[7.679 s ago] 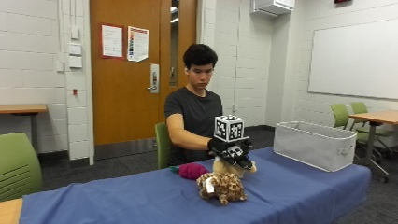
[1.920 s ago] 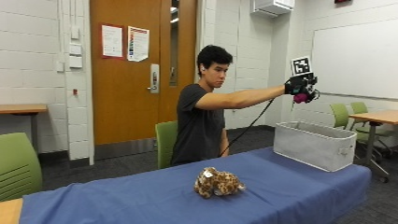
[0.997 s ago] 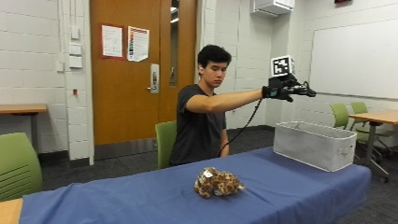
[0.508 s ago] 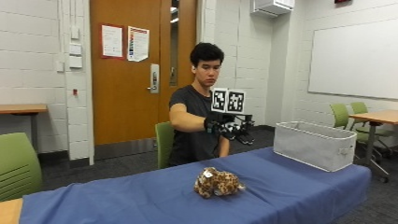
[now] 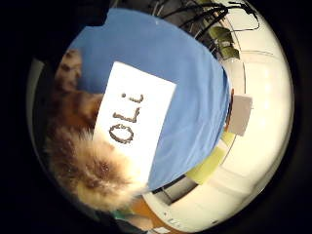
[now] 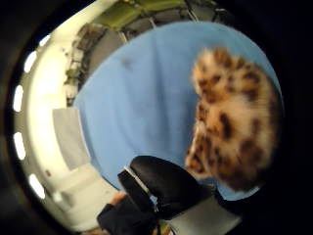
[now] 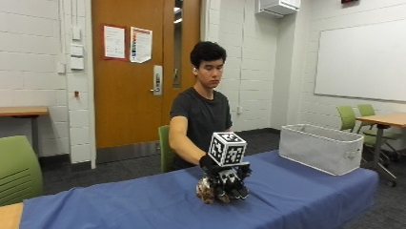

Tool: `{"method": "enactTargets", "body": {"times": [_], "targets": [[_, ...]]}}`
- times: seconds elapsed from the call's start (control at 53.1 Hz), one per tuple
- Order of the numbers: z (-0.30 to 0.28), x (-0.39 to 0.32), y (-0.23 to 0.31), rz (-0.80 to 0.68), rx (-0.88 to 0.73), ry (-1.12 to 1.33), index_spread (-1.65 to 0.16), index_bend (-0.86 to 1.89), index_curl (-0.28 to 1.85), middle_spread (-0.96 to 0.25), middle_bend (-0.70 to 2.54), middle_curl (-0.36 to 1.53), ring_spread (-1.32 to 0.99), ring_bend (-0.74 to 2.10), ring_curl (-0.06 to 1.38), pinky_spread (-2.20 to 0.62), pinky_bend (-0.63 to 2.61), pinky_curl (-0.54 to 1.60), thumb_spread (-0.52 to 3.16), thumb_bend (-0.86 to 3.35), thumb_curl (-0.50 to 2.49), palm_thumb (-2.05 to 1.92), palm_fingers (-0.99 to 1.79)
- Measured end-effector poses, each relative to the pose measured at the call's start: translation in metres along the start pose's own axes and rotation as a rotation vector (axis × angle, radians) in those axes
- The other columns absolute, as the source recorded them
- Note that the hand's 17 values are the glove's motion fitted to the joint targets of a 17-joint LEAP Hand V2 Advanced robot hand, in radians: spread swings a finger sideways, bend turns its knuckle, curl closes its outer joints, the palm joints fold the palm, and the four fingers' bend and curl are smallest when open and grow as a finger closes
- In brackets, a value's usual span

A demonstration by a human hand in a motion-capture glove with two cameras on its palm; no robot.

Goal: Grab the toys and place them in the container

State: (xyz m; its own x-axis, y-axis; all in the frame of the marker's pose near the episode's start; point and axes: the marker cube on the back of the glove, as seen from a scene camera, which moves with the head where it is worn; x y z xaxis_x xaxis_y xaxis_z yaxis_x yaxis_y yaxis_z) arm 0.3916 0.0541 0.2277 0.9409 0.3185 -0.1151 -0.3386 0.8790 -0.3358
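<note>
This is a classroom or seminar room in an institutional building. The walls are painted white cinder block [image 7: 32,57], and behind the person stands a heavy wooden door [image 7: 130,71] with a lever handle and paper notices [image 7: 126,44] taped to it. Well off to the gloved right hand's [image 7: 223,180] far side, a large whiteboard [image 7: 361,62] hangs on the wall, with green chairs [image 7: 355,117] and a wooden table [image 7: 380,119] below it. Another green chair [image 7: 17,167] and a second table [image 7: 22,112] sit on the hand's opposite side. The floor is dark carpet [image 7: 114,169], and an air-conditioning unit [image 7: 278,6] is mounted high on the wall. The bench [image 7: 114,205] under the hand is draped in blue cloth.
</note>
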Motion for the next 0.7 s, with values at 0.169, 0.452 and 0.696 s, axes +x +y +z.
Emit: {"method": "enactTargets", "body": {"times": [0.169, 0.452, 0.696], "targets": [[0.021, 0.023, 0.005, 0.022, -0.047, 0.002, -0.20, 0.14, 0.45, -0.08, 0.19, 0.39, -0.27, 0.24, 0.23, -0.05, 0.67, 0.34, 0.87, -0.10, 0.18, -0.13, -0.12], [0.025, 0.025, 0.014, 0.033, 0.024, -0.035, -0.24, 0.15, 0.37, -0.10, 0.20, 0.37, -0.35, 0.46, 0.29, -0.15, 0.80, 0.36, 0.97, 0.01, 0.23, 0.05, 0.25], [0.022, 0.019, 0.025, 0.034, 0.182, -0.065, -0.30, 0.28, 0.43, -0.15, 0.22, 0.40, -0.45, 0.56, 0.32, -0.27, 0.77, 0.35, 1.22, 0.16, 0.34, 0.36, 0.61]]}}
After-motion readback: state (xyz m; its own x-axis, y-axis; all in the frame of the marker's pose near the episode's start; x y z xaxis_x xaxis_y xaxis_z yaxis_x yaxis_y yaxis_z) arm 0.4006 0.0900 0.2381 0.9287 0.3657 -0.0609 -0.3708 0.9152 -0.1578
